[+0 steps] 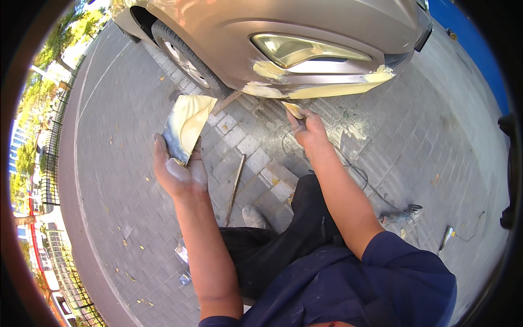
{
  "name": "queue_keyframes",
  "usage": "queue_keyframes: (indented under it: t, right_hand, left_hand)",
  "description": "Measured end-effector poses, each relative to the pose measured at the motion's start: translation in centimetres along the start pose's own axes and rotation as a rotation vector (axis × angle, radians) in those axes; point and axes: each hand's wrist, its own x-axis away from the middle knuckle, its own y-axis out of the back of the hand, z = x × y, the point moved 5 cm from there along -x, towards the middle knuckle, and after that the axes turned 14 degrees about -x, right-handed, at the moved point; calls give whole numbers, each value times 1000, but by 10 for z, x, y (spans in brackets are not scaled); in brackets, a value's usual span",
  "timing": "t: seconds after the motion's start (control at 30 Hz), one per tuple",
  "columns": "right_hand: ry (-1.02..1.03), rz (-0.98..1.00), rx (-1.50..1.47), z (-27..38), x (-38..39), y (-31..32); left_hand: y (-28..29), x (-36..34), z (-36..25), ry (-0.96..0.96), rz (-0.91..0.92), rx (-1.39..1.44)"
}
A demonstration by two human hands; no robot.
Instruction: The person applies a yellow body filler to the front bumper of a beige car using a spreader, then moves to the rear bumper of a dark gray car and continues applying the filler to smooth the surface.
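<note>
In my left hand (182,173) rests a flat mixing plate (188,126), its blue-grey face largely covered with pale yellow body filler. The thumb and fingers curl round its lower end, and the palm is smeared with grey-white. My right hand (312,131) pinches a small putty spreader (293,109) coated in the same filler, just below the car bumper (229,49). Along the bumper's lower edge runs a band of yellow filler (338,90), with patches beside the lamp recess (305,50). The spreader appears slightly apart from the bumper.
The car's wheel (185,59) stands on grey paving to the left. A thin stick (236,188) lies by my shoe (255,218). To the right lie a corded power tool (400,216) and a small slim object (446,238). A blue panel (471,49) borders the far right.
</note>
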Motion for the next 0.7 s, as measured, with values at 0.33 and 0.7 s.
queue_keyframes:
  t: [0.33,0.7]
  right_hand:
    - [24,-29,-524,92,-30,10]
    - [723,564,1041,50,177,-44]
  left_hand:
    - [4,-3,9,-12,32,22]
    - [-7,2,37,36,119,9]
